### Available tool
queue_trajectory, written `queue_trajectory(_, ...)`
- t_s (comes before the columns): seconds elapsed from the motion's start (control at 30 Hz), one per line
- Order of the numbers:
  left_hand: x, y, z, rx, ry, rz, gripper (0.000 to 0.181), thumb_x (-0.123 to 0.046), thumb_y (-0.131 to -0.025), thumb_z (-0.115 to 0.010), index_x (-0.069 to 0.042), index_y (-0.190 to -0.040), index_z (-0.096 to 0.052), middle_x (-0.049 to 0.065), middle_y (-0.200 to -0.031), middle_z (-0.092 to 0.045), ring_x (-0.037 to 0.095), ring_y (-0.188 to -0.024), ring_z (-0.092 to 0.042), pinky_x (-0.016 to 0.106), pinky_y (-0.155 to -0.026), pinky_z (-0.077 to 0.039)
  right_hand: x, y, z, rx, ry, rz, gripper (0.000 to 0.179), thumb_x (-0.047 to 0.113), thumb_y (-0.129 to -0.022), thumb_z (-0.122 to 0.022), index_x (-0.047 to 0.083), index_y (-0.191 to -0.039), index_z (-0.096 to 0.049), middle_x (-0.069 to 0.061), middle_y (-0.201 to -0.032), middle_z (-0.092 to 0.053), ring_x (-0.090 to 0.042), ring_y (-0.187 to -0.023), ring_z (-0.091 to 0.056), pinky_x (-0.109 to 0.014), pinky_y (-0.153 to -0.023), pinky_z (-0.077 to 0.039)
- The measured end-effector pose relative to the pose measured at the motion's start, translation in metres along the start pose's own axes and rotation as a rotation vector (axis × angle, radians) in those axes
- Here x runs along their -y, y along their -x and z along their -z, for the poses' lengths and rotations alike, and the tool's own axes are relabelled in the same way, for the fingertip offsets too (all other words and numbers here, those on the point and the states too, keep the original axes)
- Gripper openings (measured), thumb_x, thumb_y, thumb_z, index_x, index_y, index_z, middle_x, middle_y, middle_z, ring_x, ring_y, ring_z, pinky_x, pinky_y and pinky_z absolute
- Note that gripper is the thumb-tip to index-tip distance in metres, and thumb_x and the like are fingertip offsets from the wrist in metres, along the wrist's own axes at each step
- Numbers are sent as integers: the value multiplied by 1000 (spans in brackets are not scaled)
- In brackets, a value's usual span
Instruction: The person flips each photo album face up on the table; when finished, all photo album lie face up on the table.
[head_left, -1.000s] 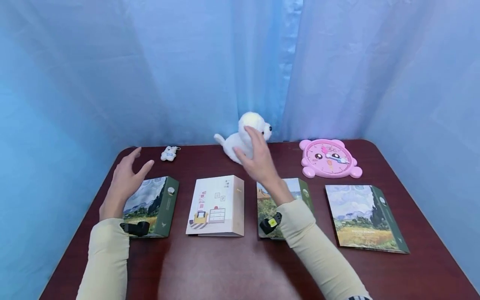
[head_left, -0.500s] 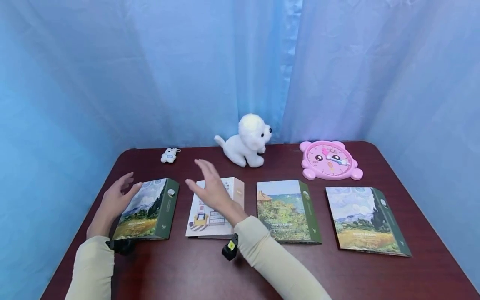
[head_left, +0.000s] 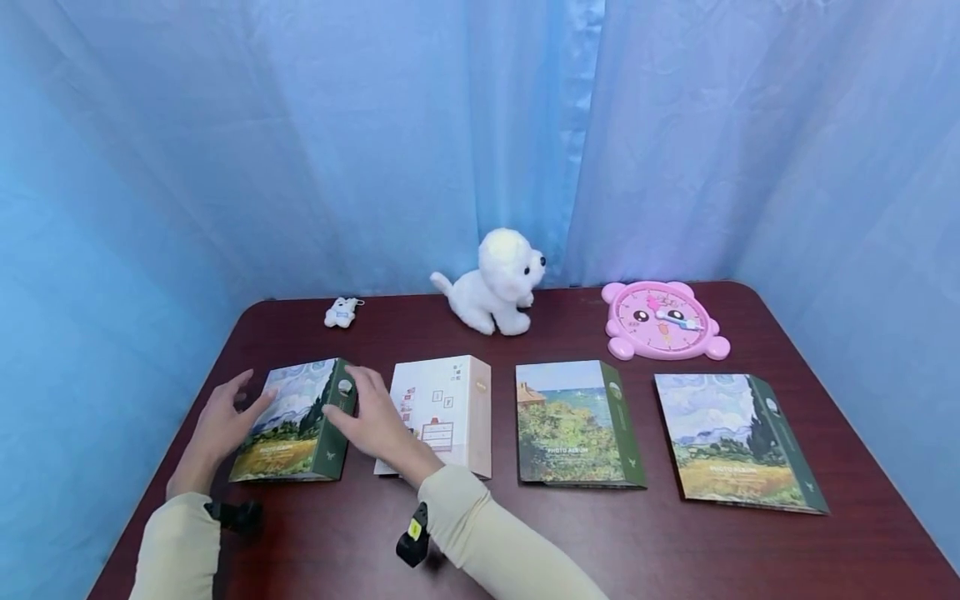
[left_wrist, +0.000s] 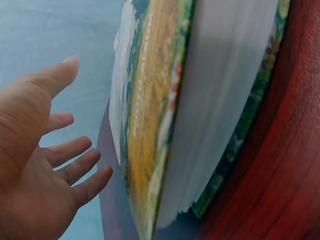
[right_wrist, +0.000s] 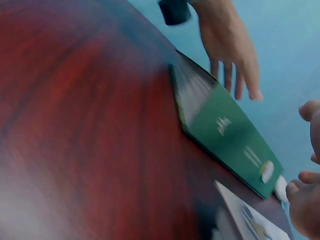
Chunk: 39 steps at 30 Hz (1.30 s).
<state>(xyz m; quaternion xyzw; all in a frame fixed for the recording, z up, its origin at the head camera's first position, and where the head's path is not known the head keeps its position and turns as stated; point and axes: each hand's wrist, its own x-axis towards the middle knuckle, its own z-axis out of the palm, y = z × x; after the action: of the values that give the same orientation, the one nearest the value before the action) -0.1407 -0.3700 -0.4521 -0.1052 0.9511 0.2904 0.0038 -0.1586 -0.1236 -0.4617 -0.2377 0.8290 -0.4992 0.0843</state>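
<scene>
A photo album (head_left: 288, 437) with a landscape painting cover and a green spine lies at the far left of the table. My left hand (head_left: 219, 425) is at its left side, fingers spread. In the left wrist view a gap shows between the left hand (left_wrist: 45, 170) and the album's cover (left_wrist: 145, 110). My right hand (head_left: 382, 429) is at the green spine (right_wrist: 235, 132), its fingers loosely bent, and it partly covers a white album (head_left: 446, 392) behind it. Neither hand grips anything; whether the right fingertips touch the spine I cannot tell.
Two more photo albums lie to the right, one with a seaside cover (head_left: 562, 425) and one with a landscape cover (head_left: 731, 442). Along the back are a small white bear charm (head_left: 342, 312), a white plush dog (head_left: 495, 287) and a pink toy clock (head_left: 663, 321). Blue curtains surround the table.
My right hand has swept left from in front of the plush dog, across the white album, to the leftmost album's spine. My left hand has come down and slightly left, beside that album.
</scene>
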Motion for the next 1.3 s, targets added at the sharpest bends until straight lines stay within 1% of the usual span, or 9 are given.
queue_trajectory(0.17,0,0,-2,32,-1,-4,81,-48,-96,-50,6,-149,-21,37,-142,-30,51,-124,-38,66,-96,-37,6,2,-18,38,0,-85,73,45,-96,-53,13,-153,-21,-8,-156,-23,-19,-140,-33,-37,-109,-37)
queue_trajectory(0.3,-1,-1,-4,77,13,2,81,-47,-97,-49,8,-148,-19,35,-139,-34,49,-122,-41,63,-95,-39,8,1,-29,61,59,-138,74,44,-95,-54,12,-153,-20,-9,-156,-22,-20,-142,-30,-36,-110,-36)
queue_trajectory(0.4,-2,0,-4,105,3,29,82,-46,-97,-49,11,-147,-19,36,-138,-35,49,-122,-41,62,-96,-39,9,1,-36,78,103,-167,73,43,-95,-55,11,-152,-23,-9,-156,-22,-21,-143,-28,-36,-110,-36)
queue_trajectory(0.6,0,1,-2,216,-52,109,89,-54,-94,-50,10,-147,-18,40,-144,-23,55,-130,-28,66,-102,-31,12,3,-42,67,119,-231,75,39,-93,-59,8,-152,-25,-10,-156,-21,-23,-143,-26,-35,-110,-36)
queue_trajectory(0.7,2,0,-2,240,-39,131,91,-56,-93,-50,8,-148,-18,39,-147,-19,55,-131,-26,67,-103,-30,13,4,-43,62,107,-259,75,38,-93,-58,8,-152,-23,-10,-157,-19,-22,-144,-25,-35,-110,-36)
queue_trajectory(0.87,1,-1,-4,240,4,131,91,-56,-92,-52,6,-149,-18,39,-147,-19,55,-132,-27,65,-103,-31,15,4,-42,66,65,-274,73,35,-93,-57,10,-153,-23,-7,-158,-17,-21,-144,-24,-35,-110,-36)
queue_trajectory(1.1,-7,4,-6,259,35,119,94,-58,-91,-53,7,-149,-18,40,-148,-15,55,-134,-21,66,-104,-28,19,7,-39,48,7,-302,72,35,-93,-55,15,-153,-23,-5,-158,-18,-21,-144,-26,-36,-108,-37)
queue_trajectory(1.2,-11,6,-7,282,64,115,95,-61,-90,-51,5,-150,-17,38,-150,-15,54,-134,-23,65,-103,-30,22,7,-35,34,-22,-281,71,36,-93,-53,17,-154,-21,-6,-158,-16,-22,-141,-30,-35,-105,-39)
queue_trajectory(1.3,-15,7,-9,307,123,106,95,-62,-91,-49,2,-152,-14,36,-151,-16,51,-134,-28,63,-102,-34,27,6,-28,6,-55,-243,70,38,-94,-51,18,-154,-21,-8,-158,-15,-22,-138,-35,-34,-102,-41)
